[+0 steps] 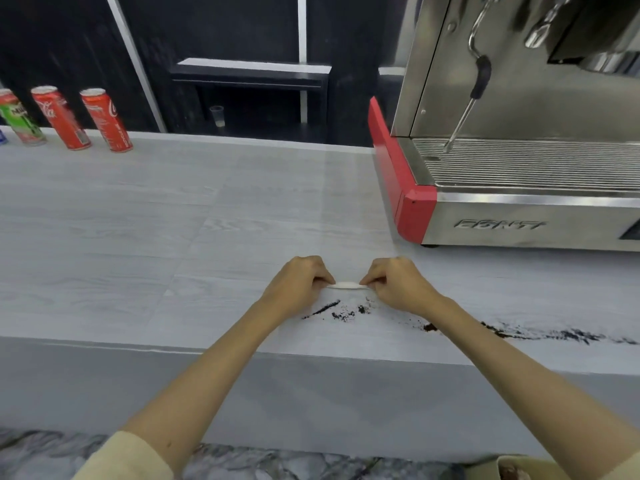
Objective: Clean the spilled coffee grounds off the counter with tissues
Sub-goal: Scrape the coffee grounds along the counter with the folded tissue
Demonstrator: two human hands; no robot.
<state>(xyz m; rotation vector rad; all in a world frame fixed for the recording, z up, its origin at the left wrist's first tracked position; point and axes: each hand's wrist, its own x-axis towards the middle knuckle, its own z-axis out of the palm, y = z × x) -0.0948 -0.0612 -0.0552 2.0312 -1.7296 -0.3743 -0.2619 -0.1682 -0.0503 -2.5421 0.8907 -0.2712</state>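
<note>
My left hand [300, 282] and my right hand [394, 284] each pinch one end of a folded white tissue [347, 285], which lies pressed on the pale grey counter [138, 237]. Dark coffee grounds [343, 312] are scattered just in front of the tissue, between my wrists. A longer smear of coffee grounds [554, 334] runs to the right along the counter's near edge. Most of the tissue is hidden under my fingers.
A steel espresso machine [519, 209] with a red corner stands at the right, its steam wand [464, 116] hanging over the drip tray. Three drink cans [62, 119] stand at the far left. A small plastic cup [217, 116] sits on a dark shelf behind.
</note>
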